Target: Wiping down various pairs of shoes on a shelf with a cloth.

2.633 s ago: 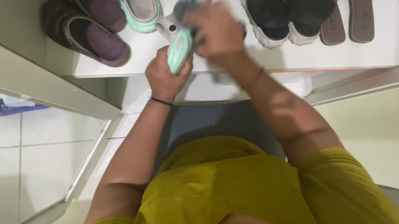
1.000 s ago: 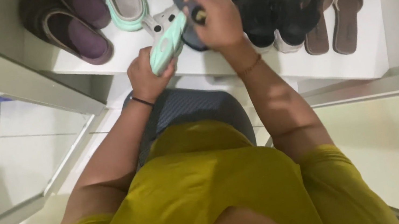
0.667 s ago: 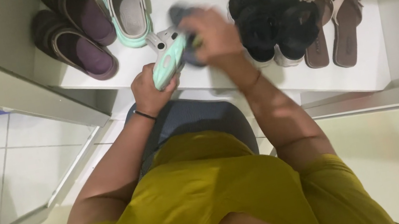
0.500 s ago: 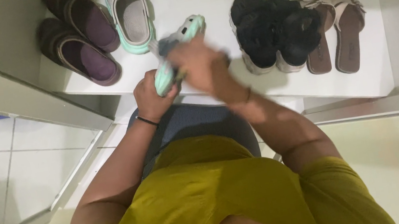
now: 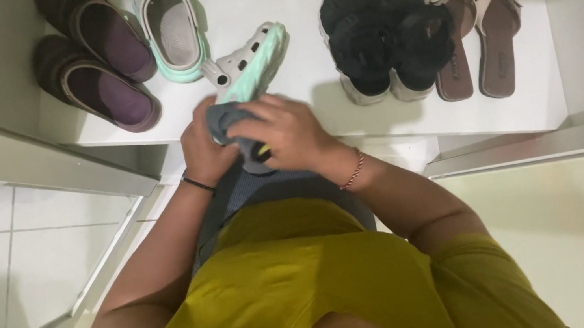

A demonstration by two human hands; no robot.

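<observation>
Left hand (image 5: 202,144) wrapped around a ridged mint-soled clog (image 5: 251,59) — right hand (image 5: 286,129) pinching a soft grey cloth (image 5: 224,117) against it.

A white clog with a mint-green sole (image 5: 251,59) is held tilted on its side above the shelf's (image 5: 311,88) front edge, sole facing right, a grey cloth (image 5: 230,123) pressed against its heel.

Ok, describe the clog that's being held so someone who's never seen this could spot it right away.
Start at the white shelf lined with shoes. At its front edge, the left hand holds up one clog, tilted on its side. Unlike its mate lying flat, it shows its mint-green sole.
</observation>
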